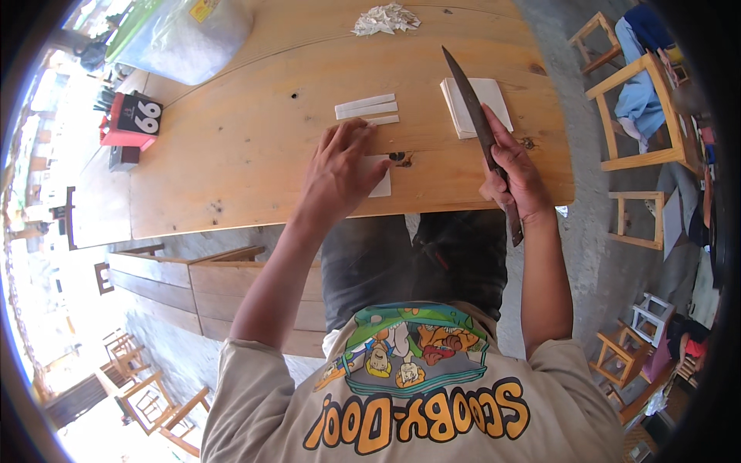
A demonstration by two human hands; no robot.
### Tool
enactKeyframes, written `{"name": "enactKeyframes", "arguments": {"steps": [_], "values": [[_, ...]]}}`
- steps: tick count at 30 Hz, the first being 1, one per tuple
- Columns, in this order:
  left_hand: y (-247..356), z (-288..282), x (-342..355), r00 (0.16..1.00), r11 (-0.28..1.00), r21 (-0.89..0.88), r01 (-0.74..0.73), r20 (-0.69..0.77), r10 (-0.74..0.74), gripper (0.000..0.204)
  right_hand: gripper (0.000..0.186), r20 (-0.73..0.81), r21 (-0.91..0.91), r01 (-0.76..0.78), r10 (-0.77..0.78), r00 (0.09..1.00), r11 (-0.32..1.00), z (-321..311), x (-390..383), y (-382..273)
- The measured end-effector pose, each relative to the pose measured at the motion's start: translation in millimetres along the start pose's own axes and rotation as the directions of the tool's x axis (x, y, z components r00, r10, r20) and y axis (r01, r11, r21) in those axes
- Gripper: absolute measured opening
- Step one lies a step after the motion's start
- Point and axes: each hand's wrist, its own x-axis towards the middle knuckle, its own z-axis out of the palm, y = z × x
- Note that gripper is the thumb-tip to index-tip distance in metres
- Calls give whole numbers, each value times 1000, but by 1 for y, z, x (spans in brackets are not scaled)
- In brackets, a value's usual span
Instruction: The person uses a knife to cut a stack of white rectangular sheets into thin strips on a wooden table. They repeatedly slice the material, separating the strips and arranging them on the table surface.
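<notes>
My left hand (337,171) rests on the wooden table with fingers spread and slightly bent, over a piece of white paper (381,186). Its fingertips reach the lower end of a few narrow white paper strips (366,104). My right hand (511,171) grips a long, dark knife (466,86), angled with the blade pointing away from me over a stack of white paper (455,116) on the right. At the far edge of view lies a small heap of white paper scraps (384,18).
The wooden table (216,170) fills the upper view. A clear plastic tub (181,42) sits at back left, beside a red and black container (131,123). A wooden bench (239,301) is at lower left. Wooden chairs (610,162) and partly visible people (641,92) are on the right.
</notes>
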Motion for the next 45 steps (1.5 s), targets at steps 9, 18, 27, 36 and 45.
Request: {"name": "enactKeyframes", "arguments": {"steps": [9,18,27,36,45], "values": [[8,-2,-29,994,997,-50,-54,-93,49,38,74,13,36,5,-6,1000,999,3,0,-1],[22,4,-74,985,997,7,-80,-151,80,37,77,108,-711,69,11,994,699,32,10,-9],[17,9,-77,970,994,12,-106,-217,106,35,88,428,-586,437,198,882,-682,102,22,-37],[19,11,-77,978,999,15,-39,-202,41,36,82,443,-372,501,325,836,-782,124,36,-58],[21,11,-72,983,1000,-9,23,-181,-24,35,93,325,-431,465,347,880,-774,135,44,-63]]}}
